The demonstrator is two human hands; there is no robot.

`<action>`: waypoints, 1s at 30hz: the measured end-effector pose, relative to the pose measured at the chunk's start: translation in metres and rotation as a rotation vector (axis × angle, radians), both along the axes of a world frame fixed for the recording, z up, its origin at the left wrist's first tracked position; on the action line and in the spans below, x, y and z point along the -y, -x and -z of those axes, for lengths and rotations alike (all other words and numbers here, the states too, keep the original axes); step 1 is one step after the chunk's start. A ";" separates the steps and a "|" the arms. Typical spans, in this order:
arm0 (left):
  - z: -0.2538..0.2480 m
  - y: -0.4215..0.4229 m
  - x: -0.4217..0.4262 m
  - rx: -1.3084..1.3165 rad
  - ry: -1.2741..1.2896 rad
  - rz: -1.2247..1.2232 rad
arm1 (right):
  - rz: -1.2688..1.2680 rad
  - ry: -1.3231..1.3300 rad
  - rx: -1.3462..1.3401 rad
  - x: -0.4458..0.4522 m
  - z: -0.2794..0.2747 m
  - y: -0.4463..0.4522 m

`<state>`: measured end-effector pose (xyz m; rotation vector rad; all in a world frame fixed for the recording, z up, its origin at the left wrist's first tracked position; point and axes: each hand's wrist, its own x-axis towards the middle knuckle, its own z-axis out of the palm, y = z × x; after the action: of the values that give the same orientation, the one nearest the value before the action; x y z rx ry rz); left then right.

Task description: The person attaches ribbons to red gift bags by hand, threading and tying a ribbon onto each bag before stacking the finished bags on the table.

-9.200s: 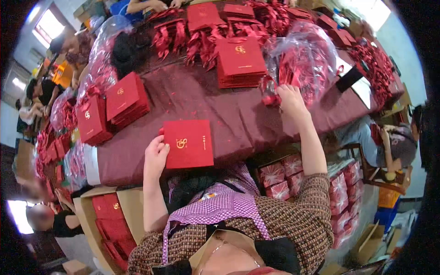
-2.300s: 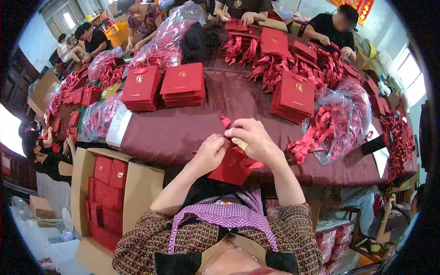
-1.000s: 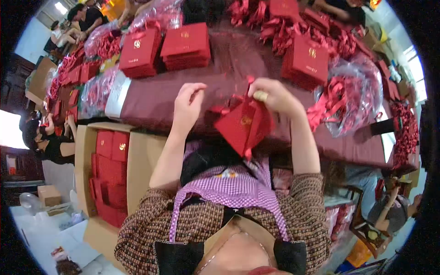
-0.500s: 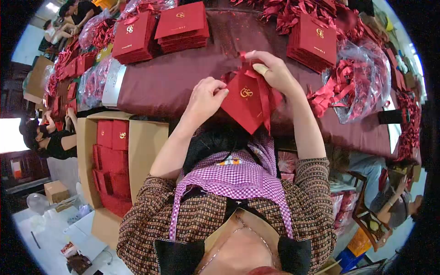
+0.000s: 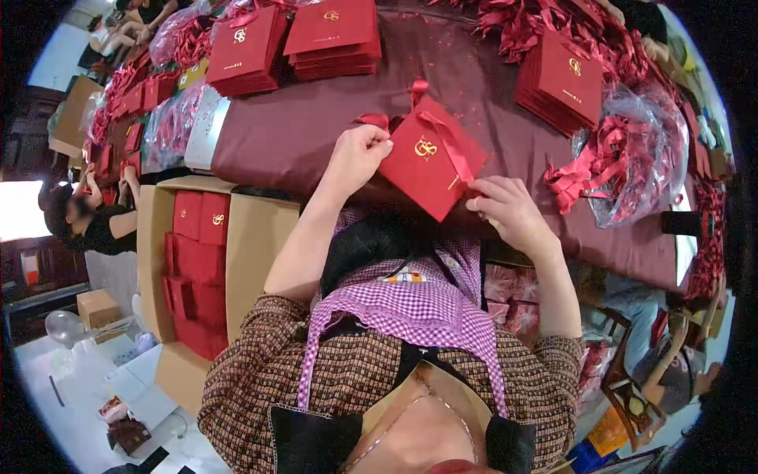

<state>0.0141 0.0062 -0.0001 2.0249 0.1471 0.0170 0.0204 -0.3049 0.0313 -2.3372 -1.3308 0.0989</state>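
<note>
A red paper gift bag (image 5: 436, 163) with a gold logo is held tilted, one corner down, over the table's near edge. My left hand (image 5: 357, 160) is closed in a pinch at its left corner, where a piece of ribbon sticks out. A red satin ribbon (image 5: 448, 136) crosses the front of the bag from its top edge down to the right. My right hand (image 5: 515, 212) pinches the lower end of this ribbon beside the bag's right edge. Another ribbon loop (image 5: 418, 88) stands up from the bag's top corner.
Stacks of red bags (image 5: 333, 35) stand at the back, with another stack (image 5: 559, 85) at right. Loose ribbons fill a clear plastic bag (image 5: 639, 162). An open carton (image 5: 264, 268) of red bags is at my left. Other people (image 5: 99, 225) sit nearby.
My right hand has moved from the bag's top down to its lower right, drawing the ribbon across the front. My left hand stays at the left corner.
</note>
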 end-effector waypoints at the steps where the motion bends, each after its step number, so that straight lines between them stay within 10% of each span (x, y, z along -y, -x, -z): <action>1: 0.006 -0.001 -0.002 -0.003 0.053 0.010 | 0.000 -0.004 -0.003 0.002 0.007 0.000; 11: -0.005 0.005 -0.001 -0.044 0.314 0.068 | 0.177 -0.582 -0.242 -0.010 0.009 -0.007; 14: -0.015 0.009 0.003 -0.051 0.293 0.052 | 0.399 -0.877 -0.713 -0.029 0.009 -0.001; 19: -0.019 0.014 0.006 0.006 0.307 0.044 | 0.353 -0.578 -0.156 -0.051 0.007 -0.003; 30: -0.033 0.023 0.019 0.064 0.271 0.062 | 0.387 -0.536 0.185 -0.107 0.000 0.005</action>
<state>-0.0086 -0.0125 0.0333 1.7551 0.0432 0.0219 0.0151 -0.1981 0.0315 -2.1117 -0.8190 -0.5376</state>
